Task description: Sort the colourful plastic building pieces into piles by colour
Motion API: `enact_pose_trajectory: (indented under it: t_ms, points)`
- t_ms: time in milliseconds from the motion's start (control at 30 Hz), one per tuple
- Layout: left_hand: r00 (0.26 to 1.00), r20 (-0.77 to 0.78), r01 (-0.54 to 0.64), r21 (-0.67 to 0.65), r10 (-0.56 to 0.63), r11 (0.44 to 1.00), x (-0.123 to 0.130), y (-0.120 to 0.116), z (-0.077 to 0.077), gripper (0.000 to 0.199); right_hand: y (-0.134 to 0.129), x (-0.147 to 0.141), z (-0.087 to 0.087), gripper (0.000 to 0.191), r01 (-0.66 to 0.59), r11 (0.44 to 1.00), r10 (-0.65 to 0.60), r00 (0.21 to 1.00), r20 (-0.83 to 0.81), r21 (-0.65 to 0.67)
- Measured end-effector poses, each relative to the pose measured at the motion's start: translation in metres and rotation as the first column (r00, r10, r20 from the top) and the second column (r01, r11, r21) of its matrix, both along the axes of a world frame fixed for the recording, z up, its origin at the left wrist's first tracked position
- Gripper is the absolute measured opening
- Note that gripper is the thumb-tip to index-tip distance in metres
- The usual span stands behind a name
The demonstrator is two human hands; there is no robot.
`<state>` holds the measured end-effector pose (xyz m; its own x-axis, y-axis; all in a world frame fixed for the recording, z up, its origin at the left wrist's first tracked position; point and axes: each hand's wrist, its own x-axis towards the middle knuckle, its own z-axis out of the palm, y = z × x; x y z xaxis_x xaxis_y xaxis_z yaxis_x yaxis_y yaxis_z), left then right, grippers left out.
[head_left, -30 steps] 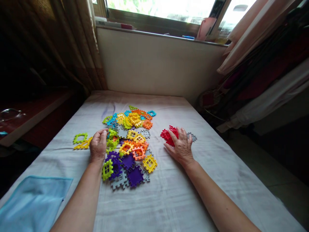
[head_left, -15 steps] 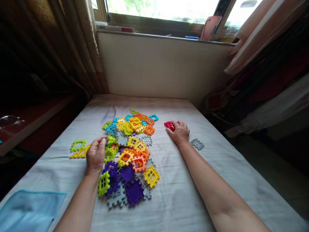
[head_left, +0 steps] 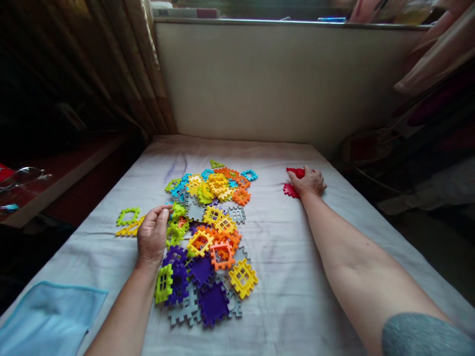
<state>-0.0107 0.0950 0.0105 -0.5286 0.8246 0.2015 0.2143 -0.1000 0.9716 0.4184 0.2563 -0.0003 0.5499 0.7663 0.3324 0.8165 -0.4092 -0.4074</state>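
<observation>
A heap of interlocking plastic building tiles (head_left: 214, 304) in purple, grey, yellow, orange, green and blue lies on the sheet-covered surface. My left hand (head_left: 153, 232) is at the heap's left edge beside the light green tiles (head_left: 178, 211). Its thumb and fingertips are pinched together, and what they hold, if anything, I cannot make out. At the far right, my right hand (head_left: 312, 182) has its fingers closed over a red tile (head_left: 296, 172), partly covering it. A second red tile (head_left: 290, 191) shows just below the thumb.
A green frame tile (head_left: 128, 216) and a yellow lattice piece (head_left: 129, 227) lie left of the heap. A light blue cloth (head_left: 48, 316) is at the near left corner. Beyond the far edge stands a pale wall (head_left: 241, 84); a curtain (head_left: 122, 64) hangs at the left.
My right hand has moved right and farther away with the red tiles. The grey tile beside it no longer shows. My left hand stays by the heap, and the view has tilted down.
</observation>
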Motion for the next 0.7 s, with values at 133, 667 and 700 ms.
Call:
enact_pose_trajectory:
  t_ms: [133,667,700]
  points:
    - [1.0,0.018,-0.007,0.006,0.007,1.0,0.0,0.001,-0.001,0.038,-0.016,-0.008,-0.008,0.071,-0.18,0.983,0.169,0.968,0.184,0.045]
    - [0.998,-0.059,0.013,0.048,-0.01,0.999,-0.001,0.004,-0.006,0.029,-0.067,-0.052,-0.014,0.048,-0.409,0.91,0.37,0.874,0.315,0.068]
    - [0.999,-0.048,0.013,0.052,-0.01,0.999,-0.001,0.004,-0.006,0.03,-0.079,-0.063,-0.015,0.048,-0.429,0.9,0.391,0.87,0.302,0.072]
